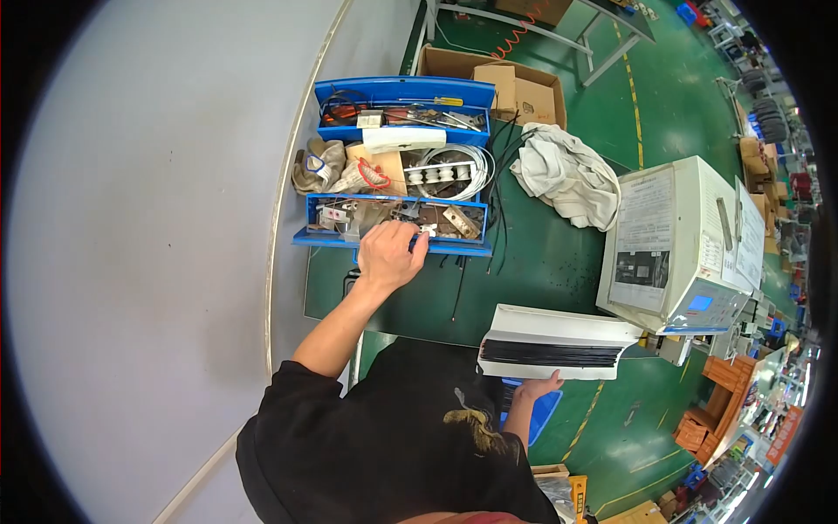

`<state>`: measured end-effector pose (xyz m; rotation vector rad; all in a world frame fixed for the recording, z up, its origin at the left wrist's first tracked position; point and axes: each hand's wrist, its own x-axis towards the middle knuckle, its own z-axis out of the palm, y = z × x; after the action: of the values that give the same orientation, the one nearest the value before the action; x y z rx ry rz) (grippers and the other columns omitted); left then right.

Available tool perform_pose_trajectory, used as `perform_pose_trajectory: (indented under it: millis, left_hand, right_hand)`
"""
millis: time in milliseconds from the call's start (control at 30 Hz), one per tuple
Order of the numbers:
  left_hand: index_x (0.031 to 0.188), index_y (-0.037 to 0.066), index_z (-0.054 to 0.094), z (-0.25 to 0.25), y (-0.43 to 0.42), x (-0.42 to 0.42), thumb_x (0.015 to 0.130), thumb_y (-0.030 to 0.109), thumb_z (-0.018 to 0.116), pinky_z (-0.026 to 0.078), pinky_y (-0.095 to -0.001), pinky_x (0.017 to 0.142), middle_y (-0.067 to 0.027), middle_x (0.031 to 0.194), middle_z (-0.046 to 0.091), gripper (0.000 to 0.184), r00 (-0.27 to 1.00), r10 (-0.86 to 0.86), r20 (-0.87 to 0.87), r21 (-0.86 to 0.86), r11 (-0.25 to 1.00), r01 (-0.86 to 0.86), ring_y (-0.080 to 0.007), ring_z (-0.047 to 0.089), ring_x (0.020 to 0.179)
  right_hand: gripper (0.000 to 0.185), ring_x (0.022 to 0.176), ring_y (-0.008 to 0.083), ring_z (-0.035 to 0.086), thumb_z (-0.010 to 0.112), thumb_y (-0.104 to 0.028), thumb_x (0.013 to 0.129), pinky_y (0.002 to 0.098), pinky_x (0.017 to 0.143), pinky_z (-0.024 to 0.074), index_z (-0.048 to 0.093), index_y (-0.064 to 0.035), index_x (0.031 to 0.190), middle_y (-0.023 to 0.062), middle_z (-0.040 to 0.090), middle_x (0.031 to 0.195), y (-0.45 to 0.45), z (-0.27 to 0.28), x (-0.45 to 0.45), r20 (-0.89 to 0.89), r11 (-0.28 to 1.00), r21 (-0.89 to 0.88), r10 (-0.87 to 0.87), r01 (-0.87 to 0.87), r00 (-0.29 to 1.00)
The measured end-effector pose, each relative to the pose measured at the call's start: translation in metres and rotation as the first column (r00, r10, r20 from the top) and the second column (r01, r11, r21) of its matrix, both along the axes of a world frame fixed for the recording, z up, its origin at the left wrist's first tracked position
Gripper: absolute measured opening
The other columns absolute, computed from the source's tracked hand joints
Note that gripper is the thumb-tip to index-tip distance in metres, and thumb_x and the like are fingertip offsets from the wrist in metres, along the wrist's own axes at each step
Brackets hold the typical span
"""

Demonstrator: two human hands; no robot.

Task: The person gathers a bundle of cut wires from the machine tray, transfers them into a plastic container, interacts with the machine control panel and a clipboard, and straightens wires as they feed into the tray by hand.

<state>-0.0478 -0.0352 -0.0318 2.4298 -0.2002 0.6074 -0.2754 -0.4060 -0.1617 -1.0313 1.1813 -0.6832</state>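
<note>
My left hand curls over the near edge of a blue metal toolbox, fingers bent and partly hidden against its front tray. Small metal parts and a clear plastic bag lie in that tray, just beyond the knuckles. At the lower right, my right hand grips the near rim of a long white trough; some of its fingers are behind the rim. A bundle of thin black cables lies lengthwise inside the trough.
The toolbox also holds a coil of pale wire, gloves and hand tools. A grey cloth and a white machine stand on the green tabletop. Cardboard boxes are behind; a wall borders the left.
</note>
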Motion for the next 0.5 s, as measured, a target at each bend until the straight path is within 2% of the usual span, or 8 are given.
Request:
perform_pose_trajectory:
  millis: [167,267,300,367,400,433,500]
  left_hand:
    - [0.079,0.006,0.066,-0.003,0.0,-0.001,0.078,0.014,0.079,0.05,-0.0406,0.061,-0.0114,0.073,0.065,0.015,1.0,0.017,-0.006,-0.013,1.0,-0.017,-0.0325,0.063,0.065]
    - [0.079,0.005,0.067,-0.002,-0.001,-0.002,0.078,0.013,0.079,0.05,-0.0399,0.061,-0.0121,0.073,0.066,0.015,0.999,0.023,0.023,-0.025,0.999,-0.022,-0.0325,0.064,0.065]
    - [0.079,0.005,0.067,-0.002,-0.001,-0.003,0.078,0.013,0.079,0.05,-0.0399,0.061,-0.0121,0.073,0.066,0.015,0.999,0.025,0.024,-0.025,0.999,-0.025,-0.0325,0.064,0.065]
    - [0.078,0.005,0.067,-0.003,0.0,-0.004,0.077,0.012,0.08,0.05,-0.0396,0.061,-0.0121,0.073,0.066,0.015,0.996,0.01,0.087,-0.047,0.999,-0.006,-0.0324,0.064,0.066]
    - [0.081,0.005,0.066,-0.005,0.0,-0.006,0.076,0.008,0.079,0.05,-0.0396,0.062,-0.012,0.076,0.067,0.015,0.986,0.003,0.166,-0.047,0.999,0.005,-0.0318,0.065,0.068]
    - [0.081,0.005,0.066,-0.006,-0.006,-0.012,0.076,0.008,0.079,0.05,-0.0396,0.062,-0.012,0.076,0.067,0.015,0.985,0.007,0.171,-0.047,0.999,0.001,-0.0318,0.065,0.068]
    - [0.083,0.004,0.065,-0.005,-0.017,-0.029,0.075,0.004,0.078,0.05,-0.0396,0.063,-0.0119,0.079,0.067,0.016,0.941,0.058,0.333,-0.07,0.997,-0.037,-0.0315,0.065,0.07]
  right_hand:
    - [0.059,0.125,0.0342,0.053,0.053,-0.031,0.101,0.0506,0.105,0.0465,0.025,-0.011,0.149,0.0168,0.044,0.145,-0.004,-0.003,-0.005,0.037,0.999,0.018,0.037,-0.037,0.999]
    - [0.068,0.126,0.0346,0.052,0.055,-0.037,0.101,0.0532,0.105,0.0464,0.016,-0.0122,0.152,0.0163,0.043,0.146,-0.016,-0.008,-0.016,-0.125,0.995,0.043,0.095,-0.09,0.988]
    - [0.068,0.126,0.0346,0.052,0.055,-0.037,0.101,0.0532,0.105,0.0464,0.016,-0.0122,0.152,0.0163,0.043,0.146,-0.023,-0.012,-0.021,-0.124,0.995,0.043,0.098,-0.093,0.987]
    - [0.065,0.126,0.0352,0.053,0.053,-0.039,0.102,0.0544,0.102,0.048,0.021,-0.0113,0.151,0.0161,0.044,0.145,-0.038,-0.02,-0.027,-0.22,0.996,0.056,0.078,-0.067,0.972]
    - [0.065,0.126,0.0352,0.053,0.053,-0.039,0.102,0.0544,0.102,0.048,0.021,-0.0113,0.151,0.0161,0.044,0.145,-0.047,-0.018,-0.027,-0.214,0.996,0.057,0.081,-0.071,0.973]
    - [0.061,0.125,0.0359,0.054,0.052,-0.041,0.102,0.0547,0.101,0.0489,0.027,-0.0105,0.149,0.0162,0.046,0.144,-0.058,-0.016,-0.029,-0.244,0.996,0.061,0.071,-0.058,0.967]
    - [0.053,0.12,0.0381,0.056,0.048,-0.045,0.102,0.0552,0.096,0.0508,0.044,-0.0079,0.139,0.0164,0.048,0.141,-0.081,-0.015,-0.027,-0.236,0.998,0.033,0.068,-0.061,0.969]
